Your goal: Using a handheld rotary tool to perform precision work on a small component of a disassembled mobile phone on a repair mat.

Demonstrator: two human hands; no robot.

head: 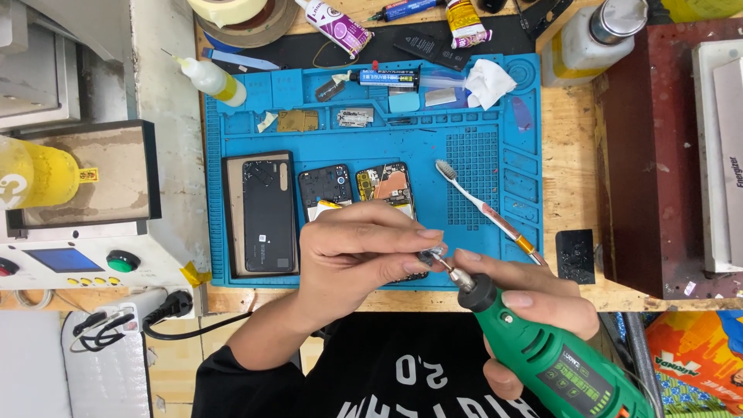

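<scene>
Wooden counter [569,170] under a big blue mat [480,232]. On the mat, a dark phone back [268,205], two open phone pieces [385,183], a toothbrush [480,203]. Right hand [526,310] wrapped around a green grinding tool [557,360]. Left hand [360,251] pinching a tiny metal part [430,254] against the tool's tip, just above the mat's near edge.

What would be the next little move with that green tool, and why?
Probably ease the green rotary tool a touch forward, so its tip stays on the small part pinched in the left hand. The right hand grips the tool near its chuck, and tip and part already meet above the blue mat.
</scene>
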